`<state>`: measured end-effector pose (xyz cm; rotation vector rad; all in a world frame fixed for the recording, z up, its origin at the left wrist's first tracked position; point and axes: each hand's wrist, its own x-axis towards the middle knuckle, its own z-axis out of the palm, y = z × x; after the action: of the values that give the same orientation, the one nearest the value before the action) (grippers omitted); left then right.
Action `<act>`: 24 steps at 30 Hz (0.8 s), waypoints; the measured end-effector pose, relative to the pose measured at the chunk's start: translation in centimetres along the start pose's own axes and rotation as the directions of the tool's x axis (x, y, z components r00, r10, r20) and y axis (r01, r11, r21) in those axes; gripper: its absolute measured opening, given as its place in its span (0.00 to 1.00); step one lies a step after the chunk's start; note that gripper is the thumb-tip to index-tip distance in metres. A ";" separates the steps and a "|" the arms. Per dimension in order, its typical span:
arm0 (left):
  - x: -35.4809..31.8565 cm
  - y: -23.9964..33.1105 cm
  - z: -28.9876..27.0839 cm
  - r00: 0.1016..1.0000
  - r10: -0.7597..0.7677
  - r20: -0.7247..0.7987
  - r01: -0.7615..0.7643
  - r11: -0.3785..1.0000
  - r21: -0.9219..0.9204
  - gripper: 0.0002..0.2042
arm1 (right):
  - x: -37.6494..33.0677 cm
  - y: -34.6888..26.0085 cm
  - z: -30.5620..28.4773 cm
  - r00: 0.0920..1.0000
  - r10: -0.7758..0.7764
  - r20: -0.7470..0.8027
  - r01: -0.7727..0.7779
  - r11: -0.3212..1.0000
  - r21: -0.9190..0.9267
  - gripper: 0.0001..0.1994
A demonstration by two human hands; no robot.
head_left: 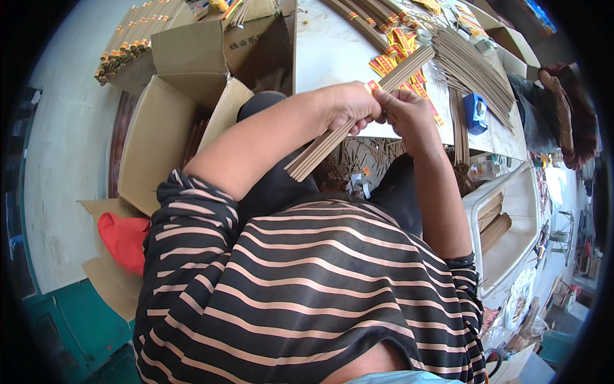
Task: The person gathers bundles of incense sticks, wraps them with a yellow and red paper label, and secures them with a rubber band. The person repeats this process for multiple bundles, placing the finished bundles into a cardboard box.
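A bundle of thin brown incense sticks [320, 152] lies slantwise across both my hands, over the table's near edge. My left hand [358, 105] is wrapped round its middle. My right hand [409, 114] pinches at a small red and yellow paper label [373, 86] on the bundle, thumb towards my left hand. Some of the right fingers are hidden behind the sticks. Just beyond the hands lie loose red and yellow labels [401, 46]. A spread pile of incense sticks [476, 77] is to their right, with a blue tape dispenser [474, 113] at its near side.
An open cardboard box [144, 144] stands at my left, near a red cloth [121, 242]. Labelled bundles [137, 32] are stacked at the far left. A white tub [511, 240] with brown sticks is at my right. Another person [556, 109] is at the right edge.
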<state>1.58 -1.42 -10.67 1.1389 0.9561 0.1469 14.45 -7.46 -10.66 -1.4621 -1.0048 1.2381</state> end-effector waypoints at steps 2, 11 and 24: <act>0.6 0.3 -0.3 0.999 -0.038 0.009 0.038 0.998 -0.042 0.02 | 0.6 -0.1 -0.1 1.000 0.019 -0.017 -0.020 0.999 -0.044 0.14; 1.0 0.1 -1.4 0.995 0.009 0.099 -0.012 1.000 0.028 0.04 | 0.9 0.6 0.3 0.999 -0.027 -0.021 0.028 0.998 0.052 0.14; 0.4 0.4 -2.3 0.989 -0.013 0.151 -0.007 0.991 0.130 0.02 | 0.7 1.8 1.3 0.993 -0.068 -0.094 0.076 0.994 0.078 0.14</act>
<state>0.36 0.60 -10.80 1.2505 0.8419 -0.0052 13.32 -7.03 -12.65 -1.3945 -0.9277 1.1375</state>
